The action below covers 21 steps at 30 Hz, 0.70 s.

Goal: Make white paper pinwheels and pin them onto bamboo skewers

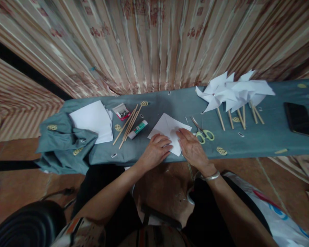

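Observation:
A white square of paper [165, 125] with crease lines lies turned cornerwise near the table's front edge. My left hand [156, 151] rests on its lower left side, fingers laid over the sheet. On the right side of the paper, my right hand [192, 145] lies with its fingers stretched out and pressed down. Just right of that hand are scissors [202, 131] with light green handles, blades apart. A glue stick [137, 129] lies to the left of the paper, beside several wooden sticks [128, 126].
Further left are a stack of white paper [91, 120] and a small open box of metal pins [122, 112]. Several white paper pinwheels [230, 91] on sticks lie at the back right. A dark phone [298, 118] lies at far right. Curtains [154, 44] hang behind the cloth-covered table [260, 144].

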### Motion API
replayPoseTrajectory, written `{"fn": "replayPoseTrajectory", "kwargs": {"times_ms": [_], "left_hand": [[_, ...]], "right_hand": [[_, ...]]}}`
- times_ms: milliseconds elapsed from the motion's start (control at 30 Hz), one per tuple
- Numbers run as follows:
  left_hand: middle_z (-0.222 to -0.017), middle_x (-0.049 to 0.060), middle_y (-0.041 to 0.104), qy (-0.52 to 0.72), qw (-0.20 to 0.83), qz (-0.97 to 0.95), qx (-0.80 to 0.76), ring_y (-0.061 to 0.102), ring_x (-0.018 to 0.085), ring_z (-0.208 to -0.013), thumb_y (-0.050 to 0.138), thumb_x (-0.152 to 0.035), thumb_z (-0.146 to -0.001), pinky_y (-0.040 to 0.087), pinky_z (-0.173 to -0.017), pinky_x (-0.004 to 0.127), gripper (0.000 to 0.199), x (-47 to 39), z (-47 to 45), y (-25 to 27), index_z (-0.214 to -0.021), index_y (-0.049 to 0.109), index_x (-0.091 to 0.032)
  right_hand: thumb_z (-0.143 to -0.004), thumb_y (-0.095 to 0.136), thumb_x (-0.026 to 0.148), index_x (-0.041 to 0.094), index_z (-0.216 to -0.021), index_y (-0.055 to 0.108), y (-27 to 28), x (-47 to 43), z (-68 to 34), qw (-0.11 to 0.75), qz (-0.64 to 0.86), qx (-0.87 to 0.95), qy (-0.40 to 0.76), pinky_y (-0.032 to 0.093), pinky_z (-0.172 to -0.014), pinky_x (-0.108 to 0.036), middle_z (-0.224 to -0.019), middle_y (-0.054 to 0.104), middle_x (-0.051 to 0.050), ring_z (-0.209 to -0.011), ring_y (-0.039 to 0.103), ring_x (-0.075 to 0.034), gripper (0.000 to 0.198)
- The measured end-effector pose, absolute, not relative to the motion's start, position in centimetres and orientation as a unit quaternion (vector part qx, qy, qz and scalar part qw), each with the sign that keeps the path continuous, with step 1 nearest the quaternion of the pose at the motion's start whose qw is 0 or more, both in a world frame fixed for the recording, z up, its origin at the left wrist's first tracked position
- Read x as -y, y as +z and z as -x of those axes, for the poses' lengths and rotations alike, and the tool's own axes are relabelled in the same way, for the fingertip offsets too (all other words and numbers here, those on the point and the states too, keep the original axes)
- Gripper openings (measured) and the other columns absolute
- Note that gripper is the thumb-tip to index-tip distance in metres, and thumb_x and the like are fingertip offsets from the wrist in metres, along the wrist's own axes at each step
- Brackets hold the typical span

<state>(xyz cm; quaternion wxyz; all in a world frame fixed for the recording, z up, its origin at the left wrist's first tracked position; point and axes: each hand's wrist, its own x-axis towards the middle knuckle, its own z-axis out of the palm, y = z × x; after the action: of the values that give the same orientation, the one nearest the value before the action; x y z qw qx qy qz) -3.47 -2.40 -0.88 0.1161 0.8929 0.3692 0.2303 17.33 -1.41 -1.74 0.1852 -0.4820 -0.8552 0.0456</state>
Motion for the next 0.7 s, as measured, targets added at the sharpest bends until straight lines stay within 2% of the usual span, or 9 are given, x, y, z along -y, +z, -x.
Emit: {"fn": "replayPoseTrajectory", "kwargs": {"times_ms": [167,433,700], "left_hand": [[-0.106,0.006,0.072,0.234,0.092,-0.898,-0.362,0.058,0.022,-0.109,0.055,-0.025,-0.094,0.043,-0.100,0.044,0.017,2.36,3.20,-0.99,-0.099,0.069,-0.018],[-0.105,0.003,0.073,0.225,0.035,-0.909,-0.350,0.062,0.019,-0.101,0.054,-0.022,-0.094,0.042,-0.100,0.040,0.014,2.54,3.20,-1.66,-0.097,0.068,-0.017],[-0.099,0.006,0.073,0.208,0.072,-0.901,-0.374,0.064,0.018,-0.096,0.051,-0.018,-0.095,0.046,-0.096,0.039,0.016,2.39,3.22,-1.11,-0.097,0.067,-0.015]], "right_hand": [[-0.097,0.033,0.016,0.003,-0.133,0.052,-1.49,1.34,-17.19,0.174,0.488,0.854,0.044,0.041,-0.109,-0.047,-0.137,0.055,-0.023,-0.132,0.046,-0.030,0.043],[-0.097,0.031,0.016,0.003,-0.135,0.050,-1.33,1.37,-17.17,0.155,0.498,0.852,0.053,0.041,-0.109,-0.047,-0.139,0.053,-0.022,-0.133,0.044,-0.029,0.044],[-0.097,0.031,0.016,0.006,-0.135,0.051,-1.34,1.38,-17.48,0.182,0.497,0.844,0.083,0.040,-0.111,-0.047,-0.140,0.053,-0.021,-0.134,0.045,-0.027,0.044]]}}
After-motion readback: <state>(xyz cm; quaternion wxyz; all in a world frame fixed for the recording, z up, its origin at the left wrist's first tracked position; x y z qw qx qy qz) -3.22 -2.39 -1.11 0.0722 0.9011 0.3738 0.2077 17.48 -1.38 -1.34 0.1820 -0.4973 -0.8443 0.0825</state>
